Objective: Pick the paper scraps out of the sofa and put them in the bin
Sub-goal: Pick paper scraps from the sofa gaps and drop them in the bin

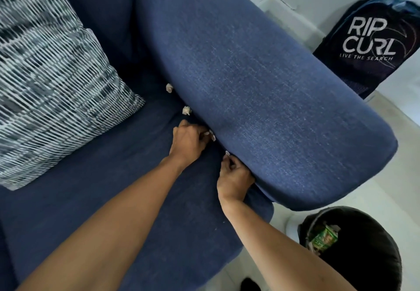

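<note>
Crumpled white paper scraps sit in the crease between the blue sofa seat (113, 188) and its armrest (261, 86): one scrap (169, 87) farthest back, a second scrap (186, 110) nearer me. My left hand (188, 141) is at the crease with its fingers pinched on a third scrap (211, 135). My right hand (234, 177) presses against the armrest's lower edge, fingertips closed on a small scrap (227, 153). The black bin (354, 256) stands on the floor at the lower right, with rubbish inside.
A patterned black-and-white cushion (52, 86) leans on the sofa's left side. A dark backpack (372, 47) with white lettering stands against the wall behind the armrest. Pale floor (386, 188) lies between the sofa and the bin.
</note>
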`<action>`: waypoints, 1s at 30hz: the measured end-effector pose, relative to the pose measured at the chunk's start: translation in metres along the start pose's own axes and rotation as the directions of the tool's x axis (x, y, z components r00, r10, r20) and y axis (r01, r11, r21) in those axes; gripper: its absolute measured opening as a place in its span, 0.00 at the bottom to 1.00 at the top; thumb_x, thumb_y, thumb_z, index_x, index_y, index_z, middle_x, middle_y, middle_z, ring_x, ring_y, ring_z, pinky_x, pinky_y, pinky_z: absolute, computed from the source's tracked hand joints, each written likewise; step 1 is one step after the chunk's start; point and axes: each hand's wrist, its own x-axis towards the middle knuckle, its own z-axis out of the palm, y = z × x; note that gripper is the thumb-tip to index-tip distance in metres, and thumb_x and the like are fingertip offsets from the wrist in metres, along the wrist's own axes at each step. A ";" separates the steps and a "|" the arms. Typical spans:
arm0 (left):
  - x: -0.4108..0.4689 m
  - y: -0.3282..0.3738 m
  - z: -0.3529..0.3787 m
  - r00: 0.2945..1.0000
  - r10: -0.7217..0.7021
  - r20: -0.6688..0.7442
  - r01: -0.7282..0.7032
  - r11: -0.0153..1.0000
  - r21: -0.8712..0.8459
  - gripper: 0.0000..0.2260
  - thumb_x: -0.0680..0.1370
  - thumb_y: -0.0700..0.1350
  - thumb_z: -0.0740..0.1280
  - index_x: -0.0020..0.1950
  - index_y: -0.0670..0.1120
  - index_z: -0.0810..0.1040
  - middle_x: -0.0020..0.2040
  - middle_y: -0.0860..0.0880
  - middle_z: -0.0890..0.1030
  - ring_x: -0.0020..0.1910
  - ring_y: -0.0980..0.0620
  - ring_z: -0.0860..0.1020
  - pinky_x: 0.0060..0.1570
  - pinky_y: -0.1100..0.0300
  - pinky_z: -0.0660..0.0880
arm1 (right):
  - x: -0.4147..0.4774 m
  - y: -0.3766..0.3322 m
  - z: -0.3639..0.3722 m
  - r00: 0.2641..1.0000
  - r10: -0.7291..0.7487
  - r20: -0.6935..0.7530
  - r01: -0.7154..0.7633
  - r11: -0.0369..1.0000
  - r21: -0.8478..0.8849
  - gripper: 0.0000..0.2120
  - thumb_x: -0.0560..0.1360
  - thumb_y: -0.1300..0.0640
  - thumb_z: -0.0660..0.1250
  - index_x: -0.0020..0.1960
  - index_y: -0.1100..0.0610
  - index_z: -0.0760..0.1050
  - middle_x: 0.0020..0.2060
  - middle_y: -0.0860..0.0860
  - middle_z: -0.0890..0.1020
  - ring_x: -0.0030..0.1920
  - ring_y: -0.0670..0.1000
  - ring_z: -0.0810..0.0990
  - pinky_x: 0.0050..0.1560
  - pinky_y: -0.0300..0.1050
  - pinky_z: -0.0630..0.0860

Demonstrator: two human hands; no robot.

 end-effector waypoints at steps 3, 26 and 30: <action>-0.008 -0.002 -0.011 0.999 0.013 -0.052 -0.016 0.998 -0.067 0.06 0.78 0.45 0.69 0.43 0.46 0.83 0.40 0.51 0.83 0.47 0.49 0.69 0.51 0.47 0.71 | -0.002 -0.007 -0.007 0.999 0.010 0.048 -0.009 1.000 -0.006 0.09 0.77 0.59 0.69 0.41 0.60 0.82 0.30 0.51 0.83 0.31 0.46 0.79 0.41 0.40 0.75; -0.055 0.133 -0.241 0.931 0.179 -0.319 -0.186 0.983 0.009 0.05 0.76 0.47 0.71 0.43 0.55 0.85 0.35 0.58 0.82 0.45 0.52 0.72 0.52 0.56 0.69 | -0.011 -0.231 -0.179 0.879 -0.448 0.165 0.455 0.891 -0.007 0.15 0.81 0.50 0.63 0.37 0.53 0.74 0.24 0.46 0.70 0.26 0.48 0.68 0.30 0.45 0.69; -0.053 0.181 -0.266 0.925 0.216 -0.313 -0.227 0.974 0.000 0.04 0.76 0.48 0.72 0.42 0.55 0.85 0.34 0.59 0.81 0.48 0.52 0.72 0.53 0.51 0.72 | 0.003 -0.263 -0.235 0.853 -0.496 0.160 0.514 0.851 -0.105 0.16 0.81 0.49 0.63 0.36 0.51 0.73 0.23 0.45 0.69 0.25 0.48 0.67 0.29 0.44 0.68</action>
